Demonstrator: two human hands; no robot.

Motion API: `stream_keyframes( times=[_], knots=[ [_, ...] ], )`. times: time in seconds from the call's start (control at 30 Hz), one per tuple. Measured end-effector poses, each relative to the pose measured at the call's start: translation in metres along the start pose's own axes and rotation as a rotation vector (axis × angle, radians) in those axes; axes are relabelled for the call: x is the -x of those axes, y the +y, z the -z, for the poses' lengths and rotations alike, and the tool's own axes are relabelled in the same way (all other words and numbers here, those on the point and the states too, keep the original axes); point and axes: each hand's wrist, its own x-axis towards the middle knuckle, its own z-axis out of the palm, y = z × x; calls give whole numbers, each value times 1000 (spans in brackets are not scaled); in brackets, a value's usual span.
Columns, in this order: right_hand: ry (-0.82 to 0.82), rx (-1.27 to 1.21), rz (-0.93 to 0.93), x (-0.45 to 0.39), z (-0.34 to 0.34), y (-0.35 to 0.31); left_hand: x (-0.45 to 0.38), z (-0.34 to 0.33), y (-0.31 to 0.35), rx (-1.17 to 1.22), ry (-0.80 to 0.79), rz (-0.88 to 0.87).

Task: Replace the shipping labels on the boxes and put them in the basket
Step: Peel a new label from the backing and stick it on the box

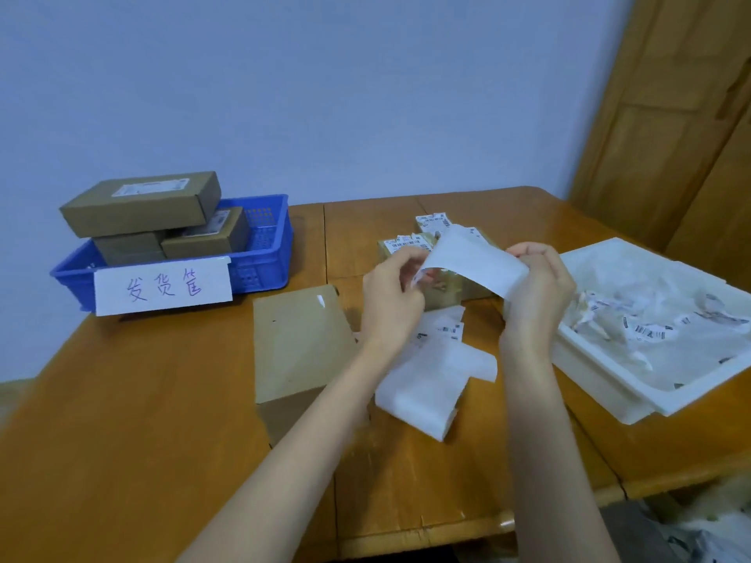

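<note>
Both my hands hold a white shipping label sheet [471, 262] above the table. My left hand [392, 298] pinches its left end, and my right hand [536, 286] pinches its right end. A flat brown box [300, 339] lies on the table just left of my left hand. Behind the sheet sit brown boxes with torn labels [410, 243]. A stack of white label sheets [430, 375] lies under my wrists. The blue basket [264, 253] at the far left holds several labelled boxes [142, 203] and carries a handwritten paper sign.
A white tray [609, 384] at the right holds several torn label scraps and crumpled backing paper. The wooden table [134, 420] has a seam down its middle. A wooden door stands at the far right, and bags lie on the floor at the bottom right.
</note>
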Motion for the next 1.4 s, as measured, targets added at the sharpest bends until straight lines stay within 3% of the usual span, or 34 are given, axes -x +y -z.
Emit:
stream_keyframes(
  times=[0.1,0.2,0.4,0.63,0.97,1.23,1.4],
  knots=[
    [-64,-148,-139,11,-18,1,-2,20,4,157,72,79],
    [-214,-236,-270,27,-37,5,0,42,8,82,116,40],
    [-391,-177,-385,63,-63,16,2,85,-3,144,255,97],
    [-538,-97,-468,92,-82,26,-1,119,-9,411,345,143],
    [-556,-34,-508,101,-88,27,-4,138,-21,455,522,170],
    [-534,-49,-410,109,-95,26,-3,140,-24,243,568,185],
    [-619,30,-149,108,-89,25,-6,148,-30,122,608,206]
  ],
)
